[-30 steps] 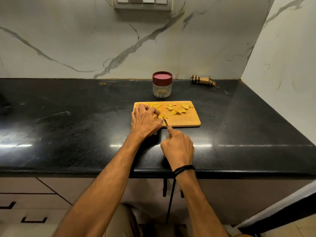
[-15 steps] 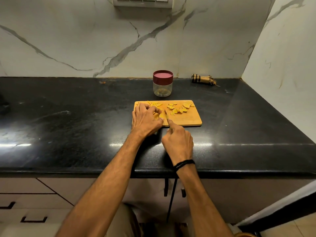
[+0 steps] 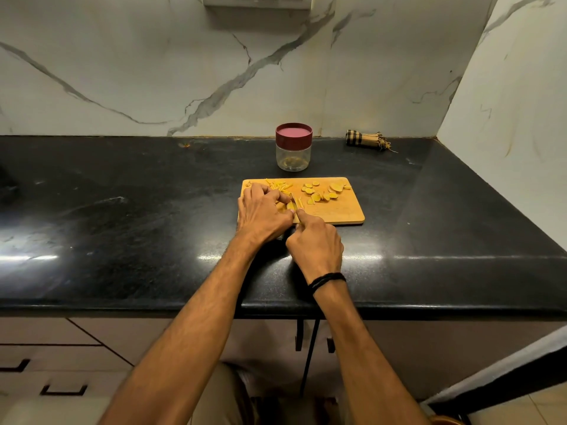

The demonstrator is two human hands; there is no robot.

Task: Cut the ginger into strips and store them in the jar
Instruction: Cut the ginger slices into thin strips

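A wooden cutting board (image 3: 337, 211) lies on the black counter. Round ginger slices (image 3: 322, 194) are scattered across its right half, and thin ginger strips (image 3: 280, 186) lie at its back left. My left hand (image 3: 262, 211) rests on the board's left part with curled fingers pinning a ginger piece (image 3: 290, 206). My right hand (image 3: 316, 243) grips a knife, index finger stretched along its spine; the blade (image 3: 294, 201) sits against the left fingers, the handle is hidden. Behind the board stands a clear jar (image 3: 293, 147) with a dark red lid on it.
A rolled checked cloth (image 3: 366, 140) lies at the back right by the wall. A marble side wall (image 3: 506, 124) closes the counter's right end. The counter's front edge (image 3: 122, 306) runs above the drawers, and a switch panel (image 3: 257, 0) hangs on the back wall.
My right hand with the knife has moved forward and left, closing against my left hand on the board. The left hand stays on the ginger.
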